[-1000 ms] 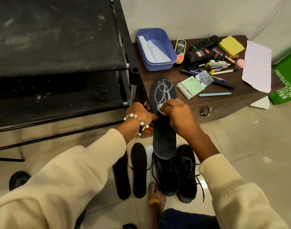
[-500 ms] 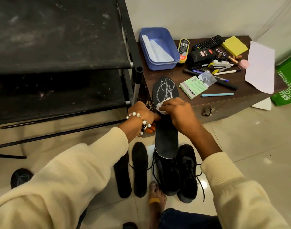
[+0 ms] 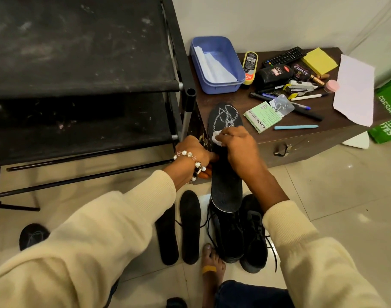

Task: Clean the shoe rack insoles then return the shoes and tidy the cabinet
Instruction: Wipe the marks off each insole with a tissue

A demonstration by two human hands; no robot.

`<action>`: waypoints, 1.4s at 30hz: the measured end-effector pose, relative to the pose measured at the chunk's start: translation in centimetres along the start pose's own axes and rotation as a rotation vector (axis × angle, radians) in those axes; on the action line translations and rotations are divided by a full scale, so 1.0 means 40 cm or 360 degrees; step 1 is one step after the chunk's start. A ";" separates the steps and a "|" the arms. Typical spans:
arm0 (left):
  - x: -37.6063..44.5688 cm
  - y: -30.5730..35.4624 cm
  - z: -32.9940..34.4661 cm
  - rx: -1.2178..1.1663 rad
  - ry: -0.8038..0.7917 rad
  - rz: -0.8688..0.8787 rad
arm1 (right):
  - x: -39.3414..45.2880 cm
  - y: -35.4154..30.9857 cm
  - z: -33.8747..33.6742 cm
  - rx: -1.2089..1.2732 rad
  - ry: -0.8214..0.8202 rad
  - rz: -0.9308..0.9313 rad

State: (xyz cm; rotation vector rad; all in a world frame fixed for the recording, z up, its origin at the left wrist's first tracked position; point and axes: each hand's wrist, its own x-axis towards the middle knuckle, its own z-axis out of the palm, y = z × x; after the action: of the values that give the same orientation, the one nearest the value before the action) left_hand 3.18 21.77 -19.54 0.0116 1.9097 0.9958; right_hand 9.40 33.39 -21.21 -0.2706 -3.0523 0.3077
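Since a second ago the white wad (image 3: 216, 137) has crept a little farther up the held insole (image 3: 226, 174), toward the chalky scribble at its far end; little else has shifted. Right hand (image 3: 239, 150) pinches the wad and presses it on the insole just below the scribble; left hand (image 3: 195, 155) grips the insole's left edge at mid-length, fingers curled under it. Insole is held over the floor, far tip above the near left corner of the brown cabinet (image 3: 301, 141), near end over the black shoes (image 3: 239, 232). Progress, as judged: early to middle. White marks are still plain on this insole, so it is not yet clean. Two more insoles (image 3: 179, 227) lie side by side on the floor left of the shoes (wiped or not, cannot tell), and a dark piece (image 3: 32, 235) lies at far left, partly hidden by the sleeve. Shoe rack (image 3: 83, 63) at left holds no shoes and its fabric shelves look dusty. Left to do: finish wiping, refit insoles, return shoes. Cabinet top is still cluttered: blue tub (image 3: 216, 63), polish bottles, remote, pens, yellow notepad (image 3: 320, 63), loose paper (image 3: 354, 90). Tidying not begun.
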 end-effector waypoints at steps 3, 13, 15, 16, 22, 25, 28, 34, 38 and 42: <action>-0.001 0.002 -0.003 -0.0026 0.0018 -0.0011 | -0.003 -0.006 -0.016 -0.0016 -0.0180 -0.0168; 0.010 -0.007 -0.001 -0.0038 0.0029 0.0024 | 0.006 -0.014 -0.004 -0.0051 -0.0062 -0.0078; 0.011 -0.010 -0.002 -0.0034 0.0029 0.0028 | 0.004 -0.012 -0.007 -0.0008 -0.0079 -0.0109; 0.011 -0.011 -0.003 -0.0038 0.0011 0.0019 | 0.001 -0.008 -0.014 0.0011 -0.0139 -0.0166; 0.008 0.004 -0.008 0.0001 -0.0137 -0.0076 | -0.007 0.061 -0.051 -0.0002 -0.0210 -0.0064; 0.009 0.003 -0.011 0.0005 -0.0177 -0.0096 | -0.003 0.077 -0.035 -0.0061 -0.0151 0.0154; 0.009 -0.003 -0.014 0.0043 -0.0206 -0.0119 | -0.008 0.052 -0.017 -0.0106 -0.0119 0.0102; 0.022 -0.003 -0.014 -0.0003 0.0071 0.0023 | -0.009 0.021 -0.009 -0.0084 -0.0139 -0.0072; 0.017 0.000 -0.010 -0.0018 0.0091 0.0043 | -0.010 0.031 -0.018 -0.0025 -0.0132 -0.0161; 0.019 -0.005 -0.010 -0.0017 0.0097 0.0073 | -0.001 0.068 0.000 -0.0104 0.0017 0.0147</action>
State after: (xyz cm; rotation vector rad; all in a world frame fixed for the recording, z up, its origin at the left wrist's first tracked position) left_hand 2.53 21.70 -20.14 0.0189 1.9673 1.0479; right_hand 9.90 36.00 -21.76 -0.4160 -3.0489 0.2109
